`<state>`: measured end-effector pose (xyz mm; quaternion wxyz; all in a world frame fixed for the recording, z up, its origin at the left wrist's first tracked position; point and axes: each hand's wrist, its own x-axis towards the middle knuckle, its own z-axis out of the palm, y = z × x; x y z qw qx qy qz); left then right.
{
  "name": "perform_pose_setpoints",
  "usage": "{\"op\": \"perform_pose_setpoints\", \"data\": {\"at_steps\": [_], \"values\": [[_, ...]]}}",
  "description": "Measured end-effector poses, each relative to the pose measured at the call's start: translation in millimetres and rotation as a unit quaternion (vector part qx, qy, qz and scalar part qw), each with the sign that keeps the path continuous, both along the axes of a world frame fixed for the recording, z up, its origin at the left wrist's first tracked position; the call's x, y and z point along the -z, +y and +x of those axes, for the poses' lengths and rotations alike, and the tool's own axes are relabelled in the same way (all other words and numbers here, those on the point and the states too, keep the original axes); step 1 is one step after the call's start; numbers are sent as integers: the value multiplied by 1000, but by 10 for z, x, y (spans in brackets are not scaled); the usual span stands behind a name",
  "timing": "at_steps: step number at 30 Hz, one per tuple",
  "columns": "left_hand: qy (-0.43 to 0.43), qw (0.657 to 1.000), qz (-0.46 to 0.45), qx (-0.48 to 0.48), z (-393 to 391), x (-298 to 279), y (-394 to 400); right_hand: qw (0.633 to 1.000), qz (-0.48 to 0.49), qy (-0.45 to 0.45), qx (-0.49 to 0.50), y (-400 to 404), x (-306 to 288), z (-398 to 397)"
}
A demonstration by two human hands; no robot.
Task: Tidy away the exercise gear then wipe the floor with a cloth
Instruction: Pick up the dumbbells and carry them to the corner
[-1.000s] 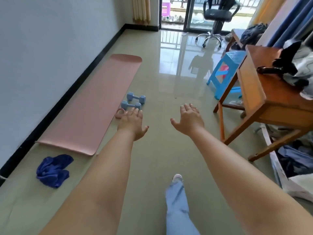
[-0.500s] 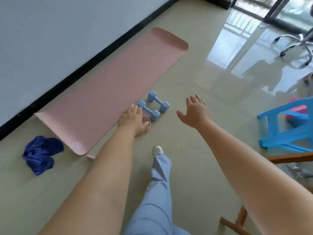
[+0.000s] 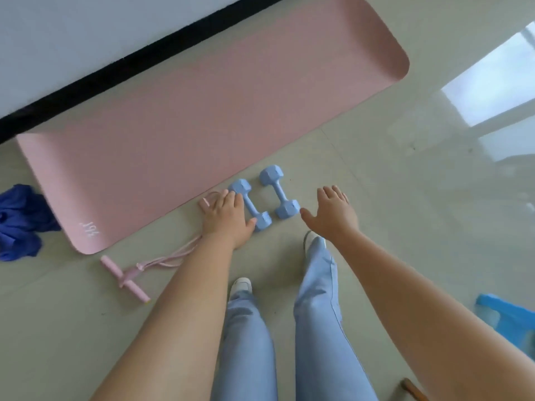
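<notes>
Bare floor (image 3: 405, 198) lies right of the dumbbells (image 3: 265, 196); left, mat (image 3: 202, 111) and pull rope (image 3: 139, 270) crowd in (rope partly hidden).

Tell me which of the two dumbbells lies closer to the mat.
The left dumbbell, beside the left hand; its far head almost meets the mat. The right dumbbell lies farther out.
</notes>
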<state>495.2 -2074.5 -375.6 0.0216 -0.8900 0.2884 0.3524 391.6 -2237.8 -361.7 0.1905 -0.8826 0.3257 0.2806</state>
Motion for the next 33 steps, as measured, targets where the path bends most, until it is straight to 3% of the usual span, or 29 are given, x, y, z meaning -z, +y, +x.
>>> {"op": "perform_pose_setpoints", "data": {"at_steps": [8,14,18,22,27,33], "values": [[21,983,36,-177,218,1489,-852,995,55,45,-63,-970,1592,609],[50,955,94,-276,256,2998,-993,990,87,93,-58,-1073,3139,989],[60,918,94,-380,344,4148,-1031,980,111,148,-76,-1051,4236,1180],[51,897,89,-430,385,4987,-1136,985,118,119,-48,-954,5071,1261],[2,880,91,-466,403,5350,-1155,992,113,54,26,-906,5430,1269],[21,911,108,-397,376,5022,-1326,992,109,52,24,-1025,5164,1142]]}}
